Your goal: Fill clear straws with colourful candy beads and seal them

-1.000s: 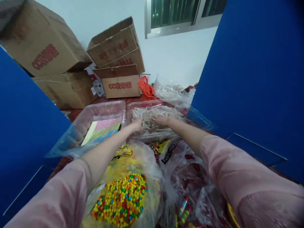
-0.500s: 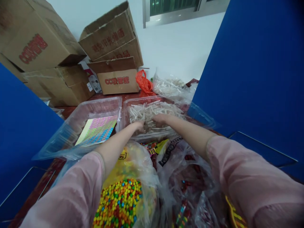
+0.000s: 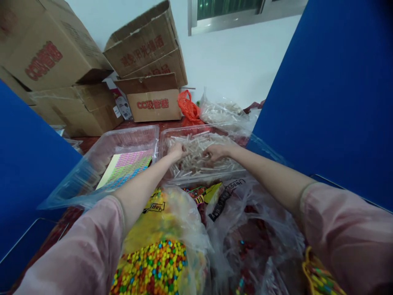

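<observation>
Clock is ours as seen, 12 = far side. Both hands are in the tube tray (image 3: 190, 179), a clear plastic one. Pale tubes (image 3: 194, 159) lie loose across its floor, pile running long-ways roughly 9 to 3.

Key relation: gap between the hands. Left hand (image 3: 177, 151) has the middle of the pile at its 3 to 4; right hand (image 3: 218, 152) has it at about 9. Fingertips face each other across a short strip of tubes. Neither hand is clearly nearer; we'd call it even. Tubes have no shared long axis: they cross at all angles, so which finger lines up with which tube is tube by tube.

Hand state: the two are apart, not touching. Left fingers bent down into the tubes, tips partly lost among them; can't tell if anything is pinched. Right fingers curl in toward 9, down at the tubes; can't tell there either.

Around: second clear tray (image 3: 135, 135) at 9 from the left hand, patterned sheet (image 3: 130, 166) lying in it. Bag of multicoloured candy (image 3: 153, 266) at 6 to 7, bag with dark red contents (image 3: 254, 239) at about 5. Beyond the tube tray: red bag (image 3: 188, 108) at 12, clear bag of similar-looking tubes (image 3: 222, 111) just past it toward 1.
</observation>
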Demonstrator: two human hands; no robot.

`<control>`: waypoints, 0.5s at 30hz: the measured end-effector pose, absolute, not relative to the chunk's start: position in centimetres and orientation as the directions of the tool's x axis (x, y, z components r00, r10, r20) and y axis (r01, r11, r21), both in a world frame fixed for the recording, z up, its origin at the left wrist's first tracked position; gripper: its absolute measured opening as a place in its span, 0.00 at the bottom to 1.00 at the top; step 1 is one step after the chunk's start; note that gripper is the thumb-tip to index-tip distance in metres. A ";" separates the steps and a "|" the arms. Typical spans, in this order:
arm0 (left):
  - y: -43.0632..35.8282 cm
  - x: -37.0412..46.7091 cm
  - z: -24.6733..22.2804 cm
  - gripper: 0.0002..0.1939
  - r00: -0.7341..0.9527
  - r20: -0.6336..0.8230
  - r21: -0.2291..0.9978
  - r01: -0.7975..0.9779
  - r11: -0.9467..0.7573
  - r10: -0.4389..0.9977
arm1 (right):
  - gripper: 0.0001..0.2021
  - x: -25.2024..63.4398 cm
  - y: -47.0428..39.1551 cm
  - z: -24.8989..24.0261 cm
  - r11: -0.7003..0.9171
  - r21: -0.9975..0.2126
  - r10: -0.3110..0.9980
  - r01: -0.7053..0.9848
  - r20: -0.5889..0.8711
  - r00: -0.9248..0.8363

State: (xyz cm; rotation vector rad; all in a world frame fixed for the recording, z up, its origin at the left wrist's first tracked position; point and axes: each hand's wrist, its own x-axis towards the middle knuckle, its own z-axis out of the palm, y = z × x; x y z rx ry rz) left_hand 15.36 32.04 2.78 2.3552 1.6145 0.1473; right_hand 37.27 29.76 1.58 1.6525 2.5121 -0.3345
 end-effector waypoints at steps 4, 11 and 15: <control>34.3 15.6 3.1 0.29 0.332 0.053 0.265 0.905 -0.334 0.942 | 0.23 38.3 31.8 2.6 0.240 -0.250 0.970 0.938 0.022 -0.243; 38.6 16.4 2.2 0.40 0.409 -0.065 0.167 0.904 -0.394 0.910 | 0.30 36.0 37.0 1.2 0.127 -0.101 0.992 0.987 0.026 -0.125; 39.3 16.9 1.8 0.40 0.421 -0.093 0.165 0.900 -0.403 0.902 | 0.35 34.9 38.2 0.2 0.101 -0.092 0.991 0.991 -0.081 -0.108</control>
